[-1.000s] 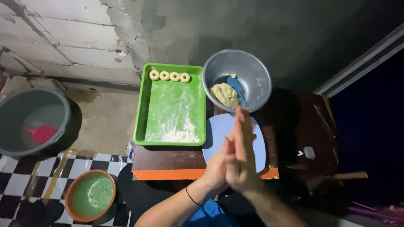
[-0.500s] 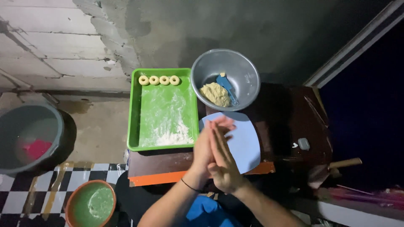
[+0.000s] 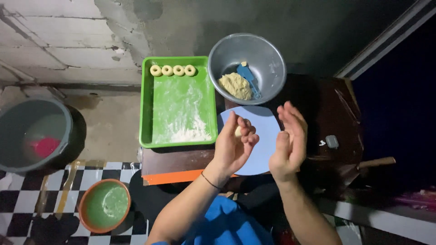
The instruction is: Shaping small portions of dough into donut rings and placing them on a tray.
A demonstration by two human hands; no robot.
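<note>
Four dough rings (image 3: 173,70), one green tray (image 3: 146,113), left hand (image 3: 234,147) cupping one dough ball (image 3: 238,131)

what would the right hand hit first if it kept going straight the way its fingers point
Most likely the metal bowl with the dough and blue scraper. The right hand points up-frame over the blue plate, though the single view leaves its height above them unclear.

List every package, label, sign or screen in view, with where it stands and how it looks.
None can be made out: no package, label, sign or screen. There are only plain containers: a green tray, a metal bowl, a round blue board, a grey bucket. The left hand holds a small dough piece.
</note>
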